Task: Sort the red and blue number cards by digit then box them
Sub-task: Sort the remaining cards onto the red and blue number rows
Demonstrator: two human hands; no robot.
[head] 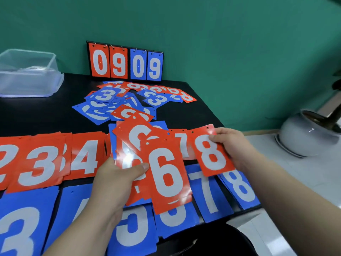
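Observation:
My left hand (118,174) grips a fanned bunch of red cards over the table's middle, with a red 6 card (168,178) in front. My right hand (230,146) pinches a single red 8 card (210,154) by its right edge, just right of the bunch. Below lie sorted stacks: red 2 (5,159), red 3 (38,161), red 4 (85,156), a red 7 stack (182,145), and a blue row with 3 (20,230), 5 (134,230), 7 (208,191) and 8 (239,187). A loose pile of mixed red and blue cards (125,102) lies farther back.
A clear plastic box (27,74) stands at the back left of the black table (193,111). A scoreboard stand (125,61) showing 0 9 0 9 leans against the green wall. A white pot (304,137) sits on the floor to the right.

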